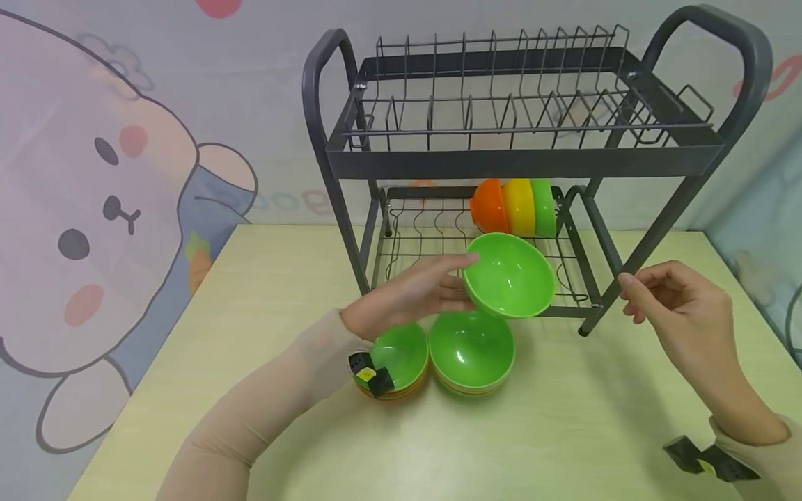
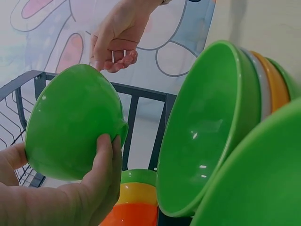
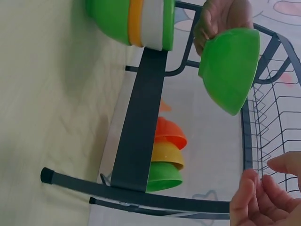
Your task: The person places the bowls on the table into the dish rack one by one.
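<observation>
My left hand (image 1: pixel 432 284) grips a green bowl (image 1: pixel 510 275) by its side, thumb over the rim and fingers against the outside. This bowl hangs in the air before the lower tier of a dark dish rack (image 1: pixel 526 164), its inside tilted toward the head camera. Beside the rack's front right leg, my right hand (image 1: pixel 686 306) holds nothing, its fingers loosely curled. Under the left hand, a left bowl stack (image 1: pixel 401 355) and a right bowl stack (image 1: pixel 473 351) stand side by side, each with a green bowl on top.
On the lower tier, an orange bowl (image 1: pixel 489 207), a yellow bowl (image 1: pixel 520 207) and another green bowl (image 1: pixel 544 207) stand on edge, nested in a row. Wire dividers (image 1: pixel 470 115) line the upper tier. A pale wooden table (image 1: pixel 595 417) carries everything, with a cartoon-printed cloth (image 1: pixel 269 104) behind.
</observation>
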The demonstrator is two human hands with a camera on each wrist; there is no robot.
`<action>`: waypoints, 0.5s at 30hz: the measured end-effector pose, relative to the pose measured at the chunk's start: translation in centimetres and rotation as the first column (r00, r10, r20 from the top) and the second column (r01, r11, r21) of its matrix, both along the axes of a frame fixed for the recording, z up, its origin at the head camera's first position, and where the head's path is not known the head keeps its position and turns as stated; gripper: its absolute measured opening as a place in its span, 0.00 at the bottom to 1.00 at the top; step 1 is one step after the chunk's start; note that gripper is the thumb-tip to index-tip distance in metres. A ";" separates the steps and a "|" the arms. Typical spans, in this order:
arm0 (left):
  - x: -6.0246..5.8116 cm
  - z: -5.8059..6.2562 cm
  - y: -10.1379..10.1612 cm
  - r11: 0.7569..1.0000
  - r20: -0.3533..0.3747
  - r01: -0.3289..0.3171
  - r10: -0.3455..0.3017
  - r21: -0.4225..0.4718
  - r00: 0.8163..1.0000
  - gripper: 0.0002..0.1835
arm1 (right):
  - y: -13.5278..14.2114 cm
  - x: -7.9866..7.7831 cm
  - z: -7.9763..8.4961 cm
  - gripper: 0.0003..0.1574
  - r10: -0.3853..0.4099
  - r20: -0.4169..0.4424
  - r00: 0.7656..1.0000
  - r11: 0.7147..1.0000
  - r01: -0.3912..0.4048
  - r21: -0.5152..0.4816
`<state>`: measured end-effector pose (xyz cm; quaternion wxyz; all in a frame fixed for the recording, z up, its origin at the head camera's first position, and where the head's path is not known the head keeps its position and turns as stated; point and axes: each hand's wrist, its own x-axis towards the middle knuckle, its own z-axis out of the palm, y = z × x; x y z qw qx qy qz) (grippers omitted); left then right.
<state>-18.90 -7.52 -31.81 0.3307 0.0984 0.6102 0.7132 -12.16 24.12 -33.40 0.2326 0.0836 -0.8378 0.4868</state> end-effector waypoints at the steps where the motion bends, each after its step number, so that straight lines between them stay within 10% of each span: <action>1: -0.1 0.0 0.0 1.000 0.001 -0.011 0.011 -0.003 1.000 0.30 | 0.1 -0.1 -0.1 0.05 -0.026 -0.009 1.000 1.000 0.026 -0.001; 9: -0.8 0.1 -0.4 0.993 0.024 -0.119 0.119 0.002 0.993 0.29 | 0.6 -1.5 -0.5 0.14 -0.211 0.007 0.978 0.976 0.211 -0.048; 15: -1.4 0.1 -0.5 0.982 0.027 -0.189 0.188 0.024 0.982 0.28 | 0.6 -2.7 -0.4 0.23 -0.164 0.026 0.986 0.970 0.166 -0.176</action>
